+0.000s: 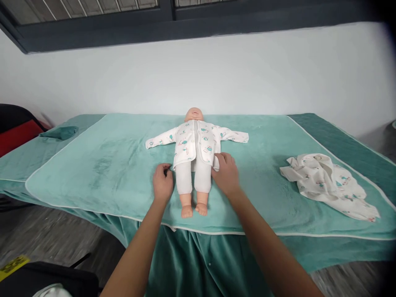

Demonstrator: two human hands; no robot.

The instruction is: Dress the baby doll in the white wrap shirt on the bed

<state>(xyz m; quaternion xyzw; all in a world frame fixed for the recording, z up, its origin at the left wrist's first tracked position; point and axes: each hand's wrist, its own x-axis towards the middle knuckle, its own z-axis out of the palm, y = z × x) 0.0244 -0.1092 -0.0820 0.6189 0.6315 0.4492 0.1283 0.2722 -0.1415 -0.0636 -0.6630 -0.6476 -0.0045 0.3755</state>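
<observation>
A baby doll (202, 177) lies on its back with its bare feet toward me, its face partly cut off from view by its tilt. It wears white pants and a white printed jacket (185, 144), whose front edges lie apart down the middle and whose sleeves stretch out sideways. My right hand (227, 173) pinches the jacket's lower hem at the doll's hip on the right. On the other side, my left hand (163, 182) rests on the mat beside the hip, fingers bent, a gap between thumb and forefinger, nothing visible in it.
Beneath the doll is a green plush mat (105, 181) with white piping. A crumpled white printed garment (331, 185) lies at the right. Behind the bed stands a white wall (198, 74) below a dark window frame (102, 33). A red and black chair (18, 130) is at far left.
</observation>
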